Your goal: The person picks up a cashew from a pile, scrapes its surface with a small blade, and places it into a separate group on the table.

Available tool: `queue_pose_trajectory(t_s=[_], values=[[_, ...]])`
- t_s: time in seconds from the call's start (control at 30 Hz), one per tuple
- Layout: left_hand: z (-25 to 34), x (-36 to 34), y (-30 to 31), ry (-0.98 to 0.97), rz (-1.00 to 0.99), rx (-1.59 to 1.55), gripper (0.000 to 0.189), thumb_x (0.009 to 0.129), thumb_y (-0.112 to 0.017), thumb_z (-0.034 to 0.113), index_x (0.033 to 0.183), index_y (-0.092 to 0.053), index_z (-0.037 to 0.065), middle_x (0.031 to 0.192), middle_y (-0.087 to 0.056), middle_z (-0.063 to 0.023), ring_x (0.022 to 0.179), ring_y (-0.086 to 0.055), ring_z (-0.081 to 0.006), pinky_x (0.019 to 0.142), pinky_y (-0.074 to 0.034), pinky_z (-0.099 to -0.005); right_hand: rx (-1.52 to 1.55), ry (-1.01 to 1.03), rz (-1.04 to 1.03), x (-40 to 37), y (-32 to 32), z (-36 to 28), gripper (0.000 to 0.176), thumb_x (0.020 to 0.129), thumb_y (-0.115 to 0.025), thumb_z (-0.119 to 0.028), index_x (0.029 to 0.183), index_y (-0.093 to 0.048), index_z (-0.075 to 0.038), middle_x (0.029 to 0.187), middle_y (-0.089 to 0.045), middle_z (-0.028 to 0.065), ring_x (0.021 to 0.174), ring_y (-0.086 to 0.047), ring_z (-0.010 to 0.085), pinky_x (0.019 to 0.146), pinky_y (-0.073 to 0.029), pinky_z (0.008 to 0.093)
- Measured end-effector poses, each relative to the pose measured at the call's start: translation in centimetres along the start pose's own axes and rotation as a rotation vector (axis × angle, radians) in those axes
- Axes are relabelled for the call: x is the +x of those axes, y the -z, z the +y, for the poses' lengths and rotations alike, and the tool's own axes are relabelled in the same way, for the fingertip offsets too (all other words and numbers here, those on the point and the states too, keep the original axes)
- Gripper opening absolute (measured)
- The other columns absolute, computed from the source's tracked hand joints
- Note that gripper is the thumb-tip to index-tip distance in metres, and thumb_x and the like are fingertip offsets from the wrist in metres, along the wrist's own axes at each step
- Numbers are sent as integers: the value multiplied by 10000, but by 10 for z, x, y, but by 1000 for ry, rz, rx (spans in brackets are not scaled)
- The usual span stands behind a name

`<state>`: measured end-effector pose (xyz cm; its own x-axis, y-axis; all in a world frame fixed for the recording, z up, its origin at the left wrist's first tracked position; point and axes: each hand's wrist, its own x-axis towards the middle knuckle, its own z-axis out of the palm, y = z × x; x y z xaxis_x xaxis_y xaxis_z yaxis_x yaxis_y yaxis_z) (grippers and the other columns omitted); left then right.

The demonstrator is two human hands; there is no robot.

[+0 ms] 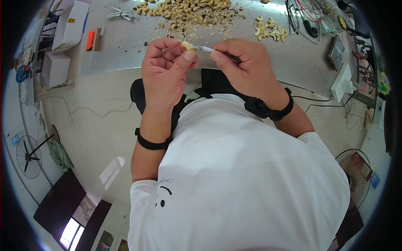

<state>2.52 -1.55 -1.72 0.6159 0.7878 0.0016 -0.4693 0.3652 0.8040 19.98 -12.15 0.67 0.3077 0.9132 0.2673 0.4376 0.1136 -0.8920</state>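
- Left hand is pinching a cashew.
- Right hand is gripping a blade against it.
- Peeled nuts are lying beyond the right hand: few done.
- Pile beyond the left hand is likely awaiting peeling.

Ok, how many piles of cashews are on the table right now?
2: a big pile among scraps at the top of the view, and a small pile to its right. More may lie out of frame.

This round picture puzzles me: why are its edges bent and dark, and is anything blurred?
Head view: a fisheye lens curves the table edge and blackens the corners; light is even, without harsh glare; left hand, right hand, nut and blade are sharp; rim clutter is squeezed small.
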Motion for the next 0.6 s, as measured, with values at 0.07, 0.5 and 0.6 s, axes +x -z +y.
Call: queue_pose_trajectory(t_s=[0.07, 0.5, 0.6], values=[[0, 0, -1, -12, -2, 55, 285, 927, -716, -84, 1157, -576, 14, 998, -718, -119, 876, -732, -179, 759, -632, -305, -31, 17, 5, 0, -2, 1, 114, 915, -740, -136, 914, -731, -22, 733, -666, 111, 598, -617, 256, 561, -480, 348], [3, -2, 1, -70, -45, 260, 298, 917, -725, -88, 1153, -563, -8, 1002, -710, -104, 876, -700, -137, 818, -609, -283, -94, 14, 13, 2, -1, 5, 106, 904, -739, -140, 902, -735, -34, 724, -672, 116, 601, -628, 268, 559, -481, 361], [4, -1, -2, -48, -40, 255, 294, 923, -716, -89, 1156, -558, -5, 1002, -706, -101, 880, -700, -140, 815, -607, -283, -104, -43, 64, 3, -2, 10, 98, 901, -737, -131, 904, -735, -33, 713, -664, 112, 591, -613, 264, 555, -471, 359]])
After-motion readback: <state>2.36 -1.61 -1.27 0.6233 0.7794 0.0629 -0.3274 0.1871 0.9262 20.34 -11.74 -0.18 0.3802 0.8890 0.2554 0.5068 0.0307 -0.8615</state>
